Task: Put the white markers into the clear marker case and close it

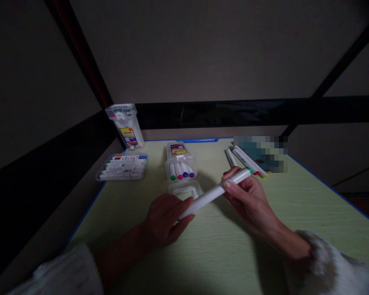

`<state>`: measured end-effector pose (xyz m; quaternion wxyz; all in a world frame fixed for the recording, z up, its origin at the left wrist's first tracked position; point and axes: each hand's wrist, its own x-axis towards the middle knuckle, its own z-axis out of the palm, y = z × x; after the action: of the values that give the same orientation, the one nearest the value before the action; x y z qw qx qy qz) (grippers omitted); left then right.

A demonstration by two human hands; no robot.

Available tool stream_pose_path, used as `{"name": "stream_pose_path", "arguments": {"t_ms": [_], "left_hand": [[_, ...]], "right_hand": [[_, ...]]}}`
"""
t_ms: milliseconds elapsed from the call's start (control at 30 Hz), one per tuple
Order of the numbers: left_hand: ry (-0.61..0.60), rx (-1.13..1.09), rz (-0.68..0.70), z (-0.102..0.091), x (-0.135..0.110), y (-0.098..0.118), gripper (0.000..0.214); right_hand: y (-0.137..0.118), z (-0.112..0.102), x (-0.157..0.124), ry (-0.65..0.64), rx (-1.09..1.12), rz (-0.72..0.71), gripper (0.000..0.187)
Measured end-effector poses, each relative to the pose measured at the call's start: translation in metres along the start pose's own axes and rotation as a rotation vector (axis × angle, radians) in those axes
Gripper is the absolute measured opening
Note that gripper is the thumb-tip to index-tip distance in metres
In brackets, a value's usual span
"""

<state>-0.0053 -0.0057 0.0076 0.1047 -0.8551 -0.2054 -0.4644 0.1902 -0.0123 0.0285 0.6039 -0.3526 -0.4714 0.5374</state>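
A white marker [211, 194] with a green tip at its upper right end slants across the view above the table. My left hand [167, 219] pinches its lower left end between thumb and fingers. Near the capped green end, my right hand [246, 194] grips it with the thumb on top. Just behind the marker lies an open clear plastic case [189, 162] holding several white markers with green, pink, blue and purple ends. Its clear lid [184, 189] lies in front of it, partly hidden by my left hand and the marker.
At the back left stands an upright clear marker case [129, 127]. A flat case of markers [123, 167] lies before it. Loose markers [249, 161] with red and yellow ends rest at the right beside a dark green, partly blurred item [254, 152]. A wall closes off the table's [203, 254] far side.
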Motion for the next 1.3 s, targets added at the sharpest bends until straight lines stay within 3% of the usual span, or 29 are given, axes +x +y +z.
{"name": "stream_pose_path", "arguments": {"t_ms": [400, 733, 1300], "left_hand": [[-0.023, -0.004, 0.042, 0.0, 0.0, 0.0, 0.018], [-0.047, -0.029, 0.057, -0.003, 0.001, 0.002, 0.02], [-0.132, -0.13, 0.321, -0.007, 0.008, 0.007, 0.024]], "right_hand": [[0.001, 0.0, 0.001, 0.017, 0.026, 0.045, 0.024], [0.001, 0.001, 0.001, -0.041, 0.086, 0.058, 0.021], [0.008, 0.004, -0.002, -0.141, -0.085, 0.122, 0.037]]}}
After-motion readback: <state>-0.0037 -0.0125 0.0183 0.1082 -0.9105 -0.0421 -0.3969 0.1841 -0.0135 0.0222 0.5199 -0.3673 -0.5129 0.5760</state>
